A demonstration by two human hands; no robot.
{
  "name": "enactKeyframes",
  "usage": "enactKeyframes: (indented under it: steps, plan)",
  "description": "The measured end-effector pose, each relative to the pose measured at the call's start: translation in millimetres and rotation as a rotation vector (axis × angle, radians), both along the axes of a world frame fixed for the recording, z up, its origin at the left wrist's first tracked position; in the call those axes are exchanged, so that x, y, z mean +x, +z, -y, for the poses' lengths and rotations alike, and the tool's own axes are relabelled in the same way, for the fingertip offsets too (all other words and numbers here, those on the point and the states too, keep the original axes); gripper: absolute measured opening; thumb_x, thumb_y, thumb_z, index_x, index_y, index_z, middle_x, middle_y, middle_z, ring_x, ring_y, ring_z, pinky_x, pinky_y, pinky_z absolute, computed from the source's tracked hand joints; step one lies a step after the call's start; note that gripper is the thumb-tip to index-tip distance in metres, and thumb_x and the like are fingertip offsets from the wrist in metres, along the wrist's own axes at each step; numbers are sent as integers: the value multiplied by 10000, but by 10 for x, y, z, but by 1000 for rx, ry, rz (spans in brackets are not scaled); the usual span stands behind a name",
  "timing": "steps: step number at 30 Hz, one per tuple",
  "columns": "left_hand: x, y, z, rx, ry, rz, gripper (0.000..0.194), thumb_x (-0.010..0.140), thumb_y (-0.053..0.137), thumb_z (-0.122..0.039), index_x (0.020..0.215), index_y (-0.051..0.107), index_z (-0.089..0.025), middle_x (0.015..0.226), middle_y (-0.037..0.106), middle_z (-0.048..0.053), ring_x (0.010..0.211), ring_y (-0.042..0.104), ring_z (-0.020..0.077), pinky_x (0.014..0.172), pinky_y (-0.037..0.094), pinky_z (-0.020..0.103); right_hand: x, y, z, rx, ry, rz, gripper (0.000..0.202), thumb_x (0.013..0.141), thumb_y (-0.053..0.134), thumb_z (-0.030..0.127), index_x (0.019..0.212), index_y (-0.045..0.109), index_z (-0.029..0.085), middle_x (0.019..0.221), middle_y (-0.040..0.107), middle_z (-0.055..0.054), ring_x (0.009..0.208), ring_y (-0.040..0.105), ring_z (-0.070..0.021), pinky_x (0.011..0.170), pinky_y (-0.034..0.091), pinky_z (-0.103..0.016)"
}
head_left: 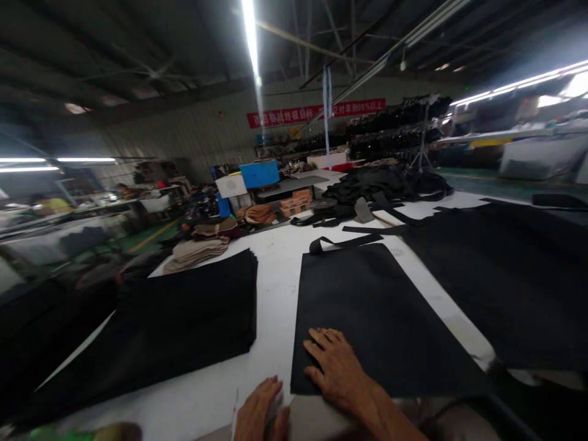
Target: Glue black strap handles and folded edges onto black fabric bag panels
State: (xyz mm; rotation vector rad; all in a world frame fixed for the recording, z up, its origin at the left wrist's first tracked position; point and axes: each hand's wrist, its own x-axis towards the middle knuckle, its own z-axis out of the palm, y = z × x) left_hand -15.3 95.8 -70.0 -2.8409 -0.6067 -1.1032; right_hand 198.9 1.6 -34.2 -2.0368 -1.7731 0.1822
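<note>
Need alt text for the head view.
Right hand rests flat on a black fabric panel on a white worktable; left hand is at the near edge. Stacked black panels lie left, more black fabric right; a red banner hangs behind.

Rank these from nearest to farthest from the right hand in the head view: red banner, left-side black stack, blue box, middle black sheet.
From the right hand:
1. Middle black sheet, directly under it
2. Black stack, to its left
3. Blue box, beyond the worktop's white surface
4. Red banner, on the back wall
</note>
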Motion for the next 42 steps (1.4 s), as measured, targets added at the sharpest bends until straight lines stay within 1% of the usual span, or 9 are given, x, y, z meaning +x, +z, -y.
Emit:
enactKeyframes:
  steps: [5,8,13,16,19,22,25,30,42]
  plan:
    - [-6,119,345,-204,39,130,238,878,476,-321,1061,600,-233,1062,671,86,1000,631,203,805,554,315,26,30,-171,0,111,5,444,855,512,397,1253,547,203,1375,453,-122,1247,400,-306,1031,269,-480]
    - [-250,161,486,-309,86,278,206,895,434,-297,868,626,-229,914,678,80,915,637,191,767,543,303,70,24,-192,1,222,-4,368,884,468,364,1204,591,233,1333,510,-74,1231,430,-262,1037,284,-448]
    - [-917,269,530,-318,571,534,198,833,512,-373,741,568,-207,822,614,56,827,607,200,794,505,350,181,-85,-239,27,380,-41,348,891,436,335,1157,631,224,1283,556,-65,1203,466,-236,1034,310,-424]
    - [-1188,391,378,-335,839,686,363,764,555,-485,951,552,-173,1015,585,90,994,566,251,886,468,414,243,-120,-277,40,434,-43,340,878,450,332,1133,649,228,1265,569,-75,1192,480,-252,1023,324,-441]
    - [-1307,498,173,-394,968,745,671,700,597,-542,1208,447,-131,1249,470,155,1167,461,308,968,409,463,256,-37,-248,43,509,-6,341,884,445,331,1150,638,238,1261,574,-72,1188,485,-249,1011,339,-436]
    - [-1351,527,0,-426,1037,661,889,632,637,-583,1316,359,-89,1327,401,203,1242,380,353,1026,332,504,223,90,-140,41,532,43,320,884,459,303,1156,625,274,1264,575,-40,1179,492,-222,1008,342,-404]
    - [-1381,507,-125,-432,1095,504,1005,604,598,-653,1339,328,-23,1323,414,240,1242,380,378,1037,310,509,191,132,8,37,418,82,310,878,482,291,1154,621,261,1315,528,-65,1193,472,-255,996,334,-443]
    - [-1382,556,-228,-492,1139,291,985,620,471,-699,1309,386,0,1311,448,250,1235,396,401,1040,291,521,205,65,236,26,253,93,421,872,495,420,1237,562,221,1333,502,-115,1219,434,-300,989,313,-494]
    - [-1389,625,-323,-650,1187,177,990,616,515,-679,1312,346,4,1306,444,251,1203,433,413,1014,339,501,371,34,149,39,327,35,393,865,509,429,1212,578,258,1327,517,-63,1240,418,-243,1016,276,-440]
